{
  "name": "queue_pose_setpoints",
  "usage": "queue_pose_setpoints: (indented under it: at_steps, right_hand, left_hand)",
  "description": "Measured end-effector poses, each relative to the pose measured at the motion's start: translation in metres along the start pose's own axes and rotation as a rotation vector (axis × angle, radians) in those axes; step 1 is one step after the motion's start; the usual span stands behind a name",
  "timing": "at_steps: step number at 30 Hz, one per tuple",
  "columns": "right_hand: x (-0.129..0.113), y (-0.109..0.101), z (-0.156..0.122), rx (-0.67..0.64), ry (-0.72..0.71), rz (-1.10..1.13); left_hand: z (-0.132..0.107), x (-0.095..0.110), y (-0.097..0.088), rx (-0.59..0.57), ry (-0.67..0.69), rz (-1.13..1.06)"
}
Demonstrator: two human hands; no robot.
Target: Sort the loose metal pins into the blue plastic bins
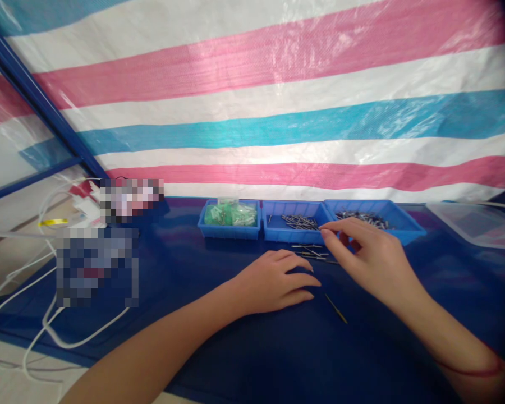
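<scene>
My left hand [273,283] rests palm down on the dark blue tabletop, fingers stretched forward and apart, holding nothing. Above the front right corner of the middle blue bin [286,233], my right hand [357,247] has its thumb and forefinger brought together in a pinch. Whatever is between those fingertips is too small to make out. Thin metal pins [299,222] are heaped in that bin. Several loose metal pins [307,251] lie on the table before it, between my hands. A single thin, yellowish pin [335,308] lies apart, nearer to me.
The left blue bin [229,232] holds green and clear small packets [231,214]. The right blue bin [408,229], partly behind my right hand, contains more metal pieces. A clear plastic lid [475,224] lies far right. White cables [84,343] run along the left; striped sheeting [252,134] hangs behind.
</scene>
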State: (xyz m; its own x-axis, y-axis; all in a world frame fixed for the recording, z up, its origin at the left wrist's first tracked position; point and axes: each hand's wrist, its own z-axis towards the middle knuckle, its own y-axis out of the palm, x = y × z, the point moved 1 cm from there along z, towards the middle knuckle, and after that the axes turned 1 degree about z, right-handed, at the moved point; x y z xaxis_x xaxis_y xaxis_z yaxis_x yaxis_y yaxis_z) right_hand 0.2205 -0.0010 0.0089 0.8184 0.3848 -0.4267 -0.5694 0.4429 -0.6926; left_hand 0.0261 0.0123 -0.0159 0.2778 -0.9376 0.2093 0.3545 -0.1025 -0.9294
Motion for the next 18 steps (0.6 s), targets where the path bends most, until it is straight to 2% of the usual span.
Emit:
queue_pose_setpoints:
  at_steps: [3,7,14,18]
  right_hand:
    - [-0.002,0.000,0.000,-0.007,0.003,0.006]
    - [-0.003,0.001,-0.001,-0.010,0.006,-0.003]
    - [-0.003,0.002,-0.001,-0.011,-0.020,0.018]
    - [-0.005,0.005,-0.003,-0.047,-0.006,0.068]
  left_hand:
    - [-0.003,0.014,-0.001,-0.026,0.101,0.004]
    - [-0.004,0.021,0.008,-0.107,0.144,0.072]
    - [-0.002,0.014,0.015,-0.093,0.143,0.154]
    - [0.000,0.018,0.016,-0.074,0.063,0.135]
